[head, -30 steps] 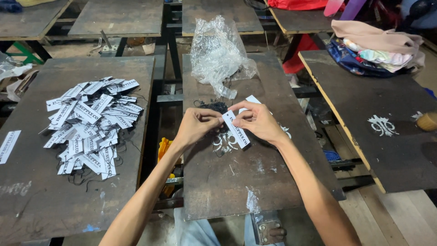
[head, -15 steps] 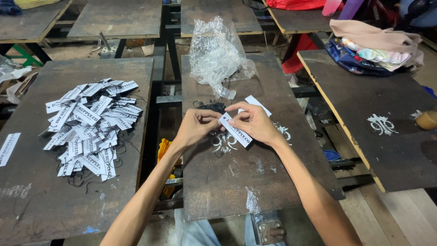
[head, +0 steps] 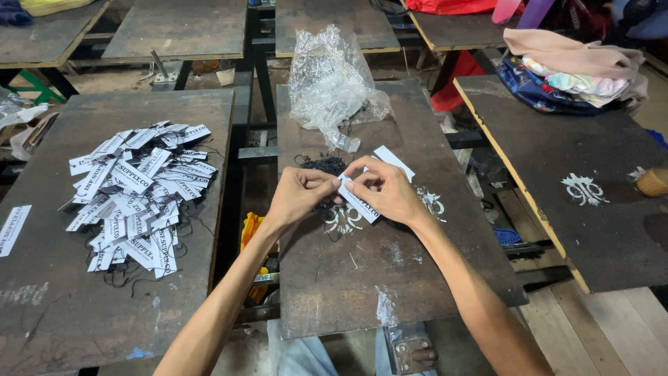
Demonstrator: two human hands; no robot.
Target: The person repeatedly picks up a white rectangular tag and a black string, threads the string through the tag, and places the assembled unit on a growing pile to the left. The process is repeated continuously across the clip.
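My left hand (head: pixel 300 196) and my right hand (head: pixel 386 189) meet over the middle dark board (head: pixel 376 278), both pinching one white paper tag with black print (head: pixel 362 205). My fingertips press together at the tag's upper end. A small heap of thin black strings (head: pixel 323 164) lies on the board just beyond my left hand. Another white tag (head: pixel 394 161) lies flat behind my right hand. A crumpled clear plastic bag (head: pixel 334 83) sits at the far end of the same board.
A big pile of finished white tags with black strings (head: pixel 139 188) covers the left board (head: pixel 83 313), and a lone tag (head: pixel 12 230) lies at its left edge. Folded clothes (head: pixel 570 69) rest on the right board (head: pixel 591 209). Gaps separate the boards.
My hands and the tag have stayed nearly in place; my fingers shifted slightly at the tag's upper end.
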